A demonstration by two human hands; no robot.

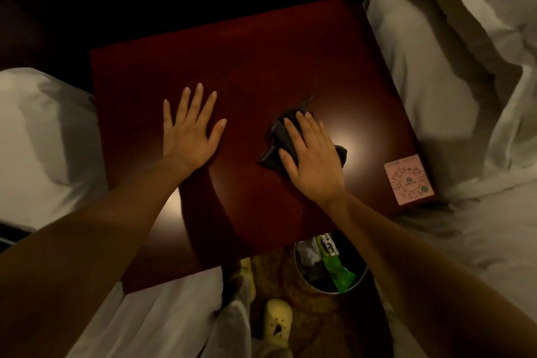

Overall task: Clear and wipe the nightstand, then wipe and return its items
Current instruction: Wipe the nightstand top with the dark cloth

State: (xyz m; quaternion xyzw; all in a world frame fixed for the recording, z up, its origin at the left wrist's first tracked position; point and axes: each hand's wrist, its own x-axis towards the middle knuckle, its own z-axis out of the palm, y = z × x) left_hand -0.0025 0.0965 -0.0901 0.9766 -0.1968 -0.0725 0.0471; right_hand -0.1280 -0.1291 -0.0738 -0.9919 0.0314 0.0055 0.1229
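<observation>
The dark red wooden nightstand fills the middle of the view. My left hand lies flat on its top, fingers spread and straight. To its right, my right hand presses a crumpled dark cloth onto the wood with straight fingers; part of the cloth is hidden under the palm. A pink square sticker with a round print sits at the nightstand's near right corner.
White bedding lies on the right and a white pillow on the left. Below the nightstand's front edge stands a bin holding a green wrapper and tissue. A yellow slipper is on the floor.
</observation>
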